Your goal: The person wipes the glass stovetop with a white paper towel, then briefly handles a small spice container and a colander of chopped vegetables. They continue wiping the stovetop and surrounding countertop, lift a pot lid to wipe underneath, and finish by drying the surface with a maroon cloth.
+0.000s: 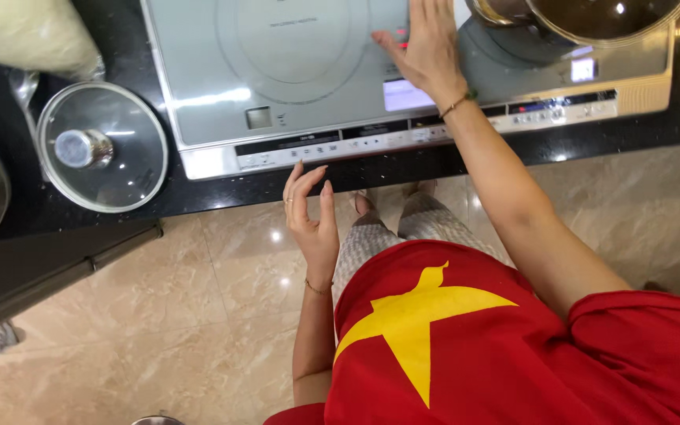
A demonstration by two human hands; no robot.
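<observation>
I see my left hand (312,212) hanging open just off the front edge of the black counter (450,161), fingers loosely spread and pointing up toward the control strip (426,135) of the silver cooktop (308,94); it grips nothing, and the fingertips sit close below the strip without clearly touching it. My right hand (426,43) lies flat and open on the cooktop's glass, near the middle between the two cooking rings, fingers extended toward the back edge and holding nothing. The left ring (293,39) is bare, so there is free room across the left half of the glass. At the right back corner of the cooktop stands a steel pot (592,16), cut off by the top of the picture; its inside looks dark and I cannot tell what is in it. It sits just beside my right hand, leaving little room on that side. Left of the cooktop, on the counter near its front edge, a glass lid (104,145) with a metal knob lies flat, apart from both hands. A pale bag (25,31) rests at the back left corner. Beyond the counter's front edge is open marble floor (222,315).
</observation>
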